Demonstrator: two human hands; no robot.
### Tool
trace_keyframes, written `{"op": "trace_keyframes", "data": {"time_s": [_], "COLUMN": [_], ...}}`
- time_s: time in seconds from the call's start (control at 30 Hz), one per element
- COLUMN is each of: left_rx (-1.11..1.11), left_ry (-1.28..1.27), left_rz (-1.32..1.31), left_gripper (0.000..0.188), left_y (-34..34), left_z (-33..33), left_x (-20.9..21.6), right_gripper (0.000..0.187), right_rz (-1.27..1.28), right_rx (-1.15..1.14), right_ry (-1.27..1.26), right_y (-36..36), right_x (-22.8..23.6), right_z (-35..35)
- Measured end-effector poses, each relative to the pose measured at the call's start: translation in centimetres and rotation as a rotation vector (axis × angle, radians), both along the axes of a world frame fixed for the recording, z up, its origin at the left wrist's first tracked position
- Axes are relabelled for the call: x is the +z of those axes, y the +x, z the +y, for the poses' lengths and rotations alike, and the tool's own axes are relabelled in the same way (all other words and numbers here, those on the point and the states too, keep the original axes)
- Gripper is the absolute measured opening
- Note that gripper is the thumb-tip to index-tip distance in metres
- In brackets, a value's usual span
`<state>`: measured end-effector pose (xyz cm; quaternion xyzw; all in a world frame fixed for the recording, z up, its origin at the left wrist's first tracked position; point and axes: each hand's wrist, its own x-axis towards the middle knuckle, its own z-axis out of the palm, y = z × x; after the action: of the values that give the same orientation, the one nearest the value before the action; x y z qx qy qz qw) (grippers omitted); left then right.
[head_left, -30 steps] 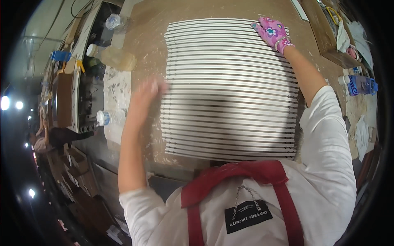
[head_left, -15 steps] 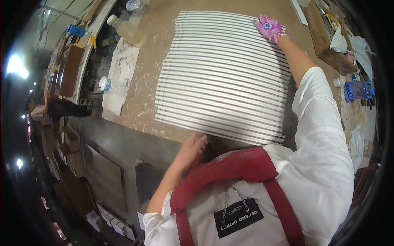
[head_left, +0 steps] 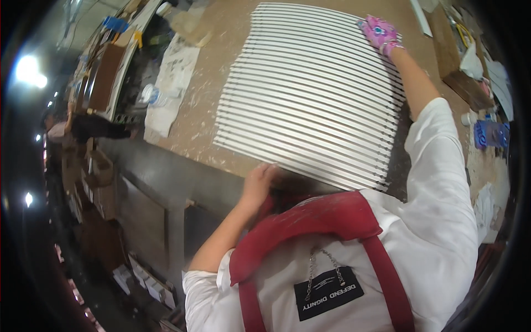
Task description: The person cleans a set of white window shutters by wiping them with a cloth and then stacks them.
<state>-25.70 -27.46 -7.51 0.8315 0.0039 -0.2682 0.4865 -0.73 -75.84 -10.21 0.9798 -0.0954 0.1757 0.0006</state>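
Note:
Many thin white slats (head_left: pixel 312 94) lie side by side in a wide panel on the brown worktable. My right hand (head_left: pixel 380 33), in a pink flowered glove, is at the far right ends of the slats. Its fingers are bunched together over them, and whatever they may hold is hidden. Bare and curled, my left hand (head_left: pixel 261 182) is at the near table edge, close to the nearest slat. Its fingers are closed, and I cannot see what, if anything, is inside them.
A stained paper sheet (head_left: pixel 171 72) carries a white tub (head_left: pixel 152 94) at the left. A cloudy jug (head_left: pixel 191 25) lies behind it. On the right are a wooden box (head_left: pixel 462 72) and a blue-purple container (head_left: pixel 491 134). Another person (head_left: pixel 91 127) stands beyond the left side.
The whole view has shifted, so the panel sits higher and slightly to the right in the picture. My right hand stays at the far right slat ends; my left remains at the near edge.

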Motion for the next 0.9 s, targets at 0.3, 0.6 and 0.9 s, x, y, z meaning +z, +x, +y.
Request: {"op": "trace_keyframes", "data": {"time_s": [0.3, 0.6, 0.9], "left_rx": [-0.039, -0.337, -0.42], "left_ry": [-0.056, 0.184, 0.399], "left_rz": [0.065, -0.102, -0.443], "left_gripper": [0.04, 0.048, 0.065], "left_y": [10.4, 34.1, 42.7], "left_z": [2.7, 3.8, -6.6], "left_x": [-0.4, -2.5, 1.8], "right_gripper": [0.047, 0.059, 0.069], "right_rz": [0.261, 0.06, 0.329], "right_rx": [-0.278, -0.436, -0.546], "right_ry": [0.296, 0.388, 0.91], "right_y": [-5.4, -19.9, -28.7], "right_x": [3.9, 4.9, 7.8], "right_z": [0.4, 4.8, 19.4]}}
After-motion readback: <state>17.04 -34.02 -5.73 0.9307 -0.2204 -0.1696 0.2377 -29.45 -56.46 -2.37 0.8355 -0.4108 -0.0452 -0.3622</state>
